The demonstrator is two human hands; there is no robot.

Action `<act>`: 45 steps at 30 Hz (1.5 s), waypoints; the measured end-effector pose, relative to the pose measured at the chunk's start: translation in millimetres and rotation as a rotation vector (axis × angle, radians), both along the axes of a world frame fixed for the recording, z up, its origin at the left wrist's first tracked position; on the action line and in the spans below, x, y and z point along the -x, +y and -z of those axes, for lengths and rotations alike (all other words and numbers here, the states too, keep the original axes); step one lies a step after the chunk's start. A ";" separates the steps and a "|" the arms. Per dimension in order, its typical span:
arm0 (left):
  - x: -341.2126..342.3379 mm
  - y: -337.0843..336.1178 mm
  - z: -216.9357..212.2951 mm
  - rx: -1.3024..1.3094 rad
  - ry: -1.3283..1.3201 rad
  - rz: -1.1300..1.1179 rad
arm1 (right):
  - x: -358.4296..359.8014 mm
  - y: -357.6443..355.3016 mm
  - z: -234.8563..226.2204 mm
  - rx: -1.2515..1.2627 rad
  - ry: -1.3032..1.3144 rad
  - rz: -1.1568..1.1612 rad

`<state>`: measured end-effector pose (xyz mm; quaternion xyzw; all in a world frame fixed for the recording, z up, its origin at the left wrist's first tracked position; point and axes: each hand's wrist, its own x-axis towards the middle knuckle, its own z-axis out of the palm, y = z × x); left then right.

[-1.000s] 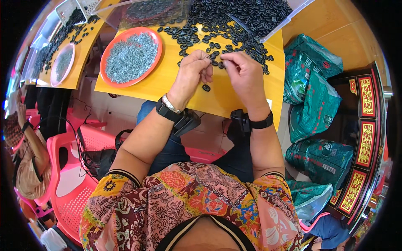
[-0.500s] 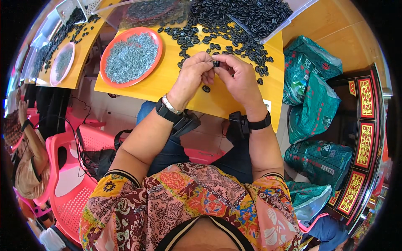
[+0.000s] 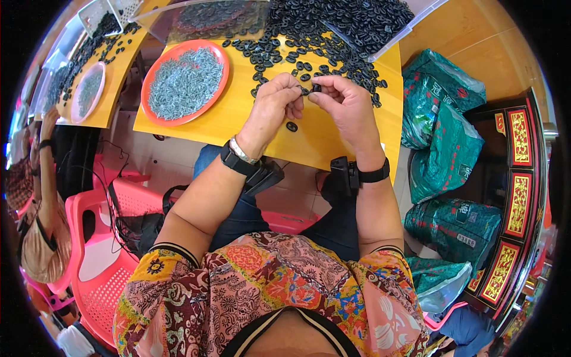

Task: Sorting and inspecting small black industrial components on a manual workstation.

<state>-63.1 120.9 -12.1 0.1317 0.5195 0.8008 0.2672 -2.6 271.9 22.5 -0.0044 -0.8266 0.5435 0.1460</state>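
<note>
My left hand (image 3: pixel 275 101) is closed in a pinch above the yellow table (image 3: pixel 238 128), a dark bit at its fingertips too small to make out. Between the thumb and fingers of my right hand (image 3: pixel 346 106) is a small black oval piece (image 3: pixel 316 87). The two sets of fingertips nearly meet. One loose black oval piece (image 3: pixel 291 127) lies on the table just below them. Beyond the hands spreads a heap of similar black pieces (image 3: pixel 351 24). Left of my left hand, a red plate (image 3: pixel 147 104) holds many small silvery metal parts (image 3: pixel 187 83), perhaps screws.
A clear plastic bin (image 3: pixel 220 21) tops the table at the back. Green woven sacks (image 3: pixel 446 160) stand on the right by a dark carved cabinet (image 3: pixel 517 205). At left are a pink chair (image 3: pixel 113 256), another table with a pale plate (image 3: pixel 89 92), and another person's arm (image 3: pixel 46 154).
My right hand has drawn slightly right, away from my left, with the black oval piece in its fingers. At far left, the other person's arm has reached up toward their table.
</note>
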 end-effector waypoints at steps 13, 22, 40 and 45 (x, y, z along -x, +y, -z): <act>5.7 -3.1 4.6 -0.239 -0.063 0.083 | -1.1 -15.1 -5.2 0.265 -0.053 -0.045; 3.9 -3.4 -0.6 -0.214 -0.085 0.051 | 2.4 -4.0 2.1 0.456 -0.165 -0.099; 1.5 -2.9 -3.0 -0.139 -0.001 0.041 | 3.4 -4.1 2.0 0.482 -0.164 -0.105; 2.2 -3.6 -2.6 -0.177 -0.044 0.024 | 3.8 -5.7 3.8 0.469 -0.099 -0.045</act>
